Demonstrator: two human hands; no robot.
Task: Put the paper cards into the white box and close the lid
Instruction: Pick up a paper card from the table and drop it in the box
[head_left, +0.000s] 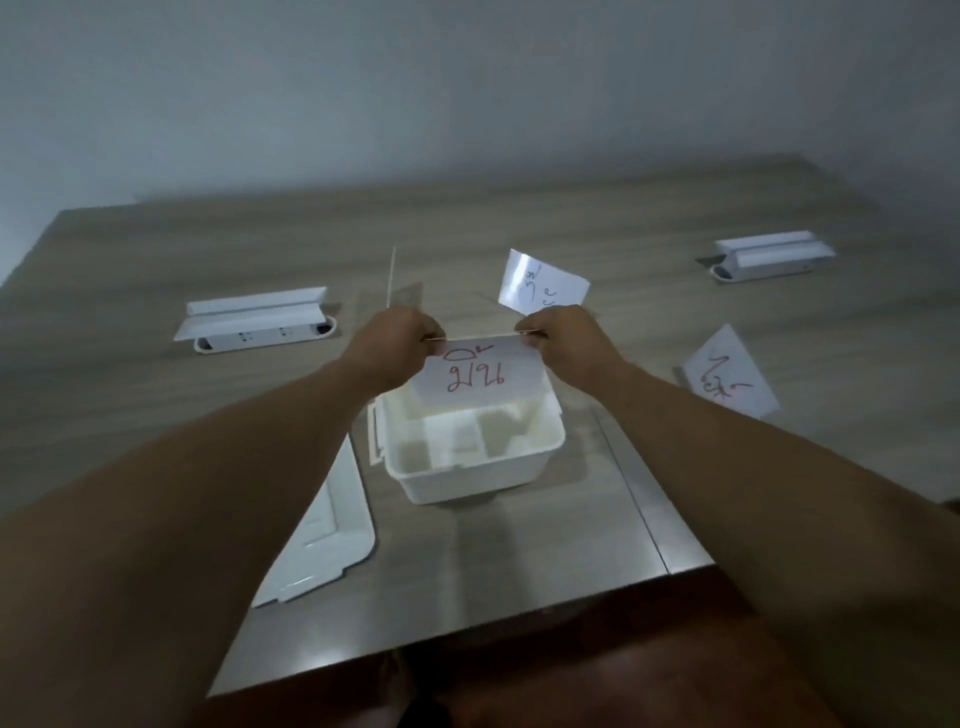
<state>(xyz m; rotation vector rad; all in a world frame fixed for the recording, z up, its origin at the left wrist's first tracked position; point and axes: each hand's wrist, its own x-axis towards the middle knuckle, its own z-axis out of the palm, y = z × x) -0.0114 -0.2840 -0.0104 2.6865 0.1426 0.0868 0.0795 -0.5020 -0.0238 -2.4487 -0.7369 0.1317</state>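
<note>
1. Far left of centre: a white rectangular cable-port cover (253, 315), flap raised, set into the grey-brown wooden table (156, 395); sockets show beneath the flap.
2. Lower left: the flat white plastic lid (332, 525) lies on the table just beside the box, partly hidden by the left forearm. It is off the box.
3. Left of centre: a thin white card seen edge-on (391, 277) rises above the left hand; whether it is held there or stands on the table behind cannot be told.
4. Centre left: the left hand (395, 338) pinches the upper left corner of a white paper card with red handwriting (480, 376), fingers closed tight on the paper.
5. Centre: that card hangs upright, its lower edge inside the far side of the open white plastic box (467, 457). The box stands on the table near its front edge, and moulded inner compartments are visible.
6. Centre right: the right hand (563, 338) pinches the card's upper right corner in the same narrow grip.
7. Above the right hand: a second white card with handwriting (543, 288), tilted; its support is hidden.
8. Right: a third white handwritten card (730, 379) stands tilted on the table, well apart from the box.
9. Upper right: a second white cable-port cover (771, 254), flap raised.
</note>
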